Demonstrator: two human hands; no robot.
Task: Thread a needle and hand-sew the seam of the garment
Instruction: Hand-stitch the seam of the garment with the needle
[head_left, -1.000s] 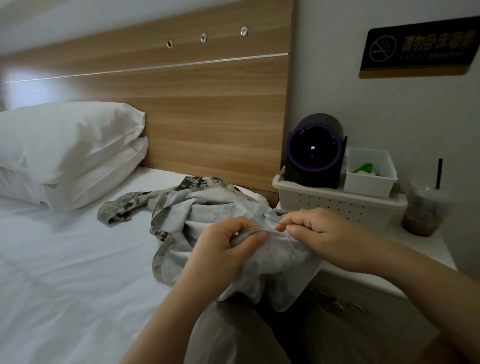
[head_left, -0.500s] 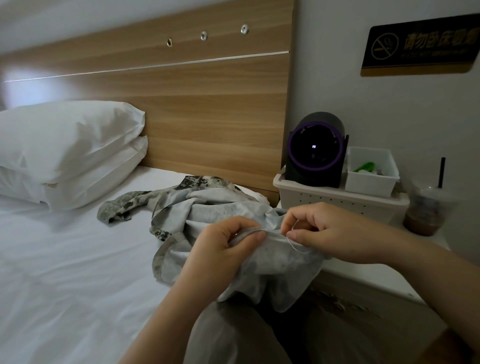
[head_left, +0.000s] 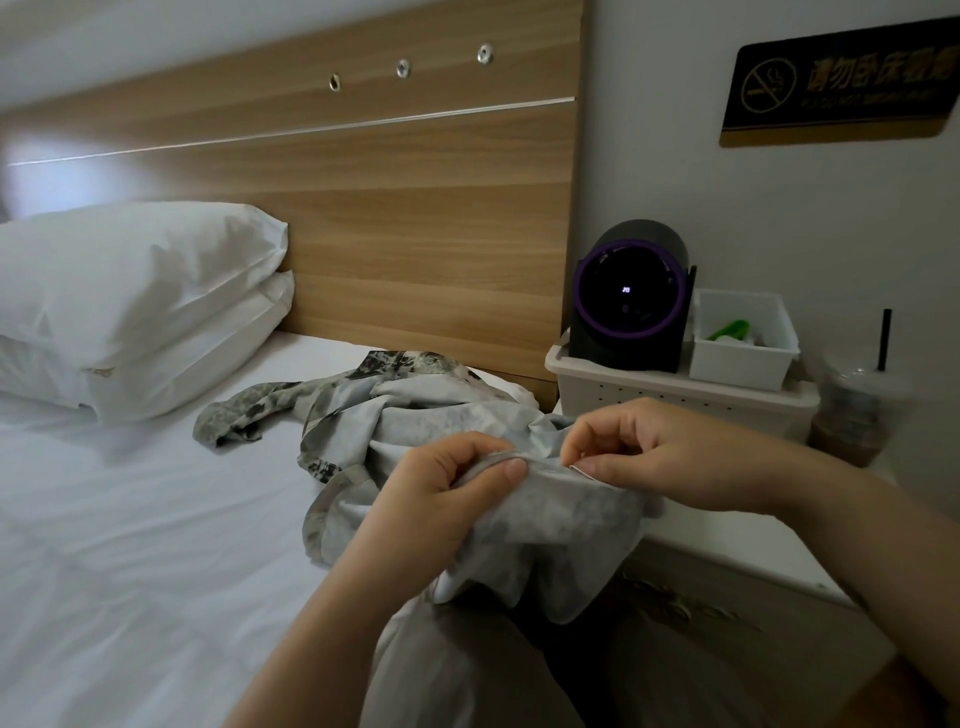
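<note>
White bedding (head_left: 130, 519) carries the grey garment (head_left: 545, 514); the left hand (head_left: 441, 499) pinches its seam fold. The right hand (head_left: 660, 452), pinched presumably on a needle too small to see, has come back against the seam, slack thread drawn in: likely the next stitch.

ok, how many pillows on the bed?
2. The upper pillow lies stacked on the lower pillow, both at the headboard on the left. The frame cuts them off, so more could lie out of view.
</note>
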